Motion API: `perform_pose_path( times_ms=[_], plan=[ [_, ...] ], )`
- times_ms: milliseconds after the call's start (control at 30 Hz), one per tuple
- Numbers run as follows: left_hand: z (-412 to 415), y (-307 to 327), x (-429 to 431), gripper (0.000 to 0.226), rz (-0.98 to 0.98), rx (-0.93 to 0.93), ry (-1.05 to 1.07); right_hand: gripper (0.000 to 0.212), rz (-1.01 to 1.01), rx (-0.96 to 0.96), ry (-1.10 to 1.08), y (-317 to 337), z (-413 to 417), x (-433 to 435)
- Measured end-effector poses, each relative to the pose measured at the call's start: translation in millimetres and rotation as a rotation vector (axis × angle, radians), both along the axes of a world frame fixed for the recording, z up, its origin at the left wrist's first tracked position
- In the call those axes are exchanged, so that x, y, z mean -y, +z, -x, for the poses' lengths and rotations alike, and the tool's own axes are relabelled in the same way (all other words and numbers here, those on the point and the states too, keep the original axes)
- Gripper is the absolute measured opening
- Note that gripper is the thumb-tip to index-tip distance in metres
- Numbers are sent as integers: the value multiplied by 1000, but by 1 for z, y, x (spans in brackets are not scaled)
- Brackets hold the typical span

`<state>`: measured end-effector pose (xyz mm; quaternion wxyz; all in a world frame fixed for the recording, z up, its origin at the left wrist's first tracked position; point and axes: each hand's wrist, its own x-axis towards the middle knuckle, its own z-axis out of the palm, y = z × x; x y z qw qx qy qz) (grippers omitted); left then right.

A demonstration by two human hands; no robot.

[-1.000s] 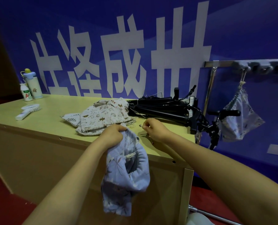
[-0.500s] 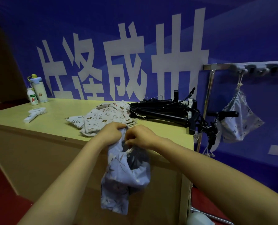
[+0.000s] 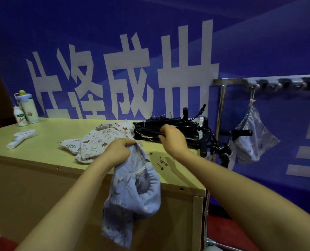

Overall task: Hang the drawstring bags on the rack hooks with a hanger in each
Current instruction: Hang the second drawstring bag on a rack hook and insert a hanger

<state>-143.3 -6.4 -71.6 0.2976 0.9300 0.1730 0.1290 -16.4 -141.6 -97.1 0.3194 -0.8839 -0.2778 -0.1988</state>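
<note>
The left hand [image 3: 118, 151] is gripping the mouth of a blue bag [image 3: 132, 192] hanging over the table [image 3: 47, 142] edge, while the right hand [image 3: 172, 140], just beyond it, is gripping a black hanger [image 3: 148, 131] lying left-to-right in a pile.

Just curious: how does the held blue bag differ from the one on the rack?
The held bag dangles from the left hand; the rack bag hangs from a hook by its drawstring. The held bag's mouth gapes open; the rack bag's is cinched shut. Both are pale blue with a leafy print.
</note>
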Motion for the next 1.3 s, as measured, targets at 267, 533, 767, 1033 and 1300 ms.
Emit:
perform_pose_path(
  times_ms=[267,533,767,1033,1300],
  plan=[
    [-30,-12,3,59,102,44,2,38,547,-68,-187,-12,-55,14],
    [-39,-19,-6,59,131,38,17,42,549,-98,-269,-23,-73,3],
    [-38,-14,-11,57,142,36,28,33,537,-32,-306,-26,-82,0],
    [-34,-7,-19,58,89,39,76,35,443,31,-301,-13,-76,5],
    [-11,4,-33,56,5,3,102,33,281,226,-233,17,-58,20]
  ],
)
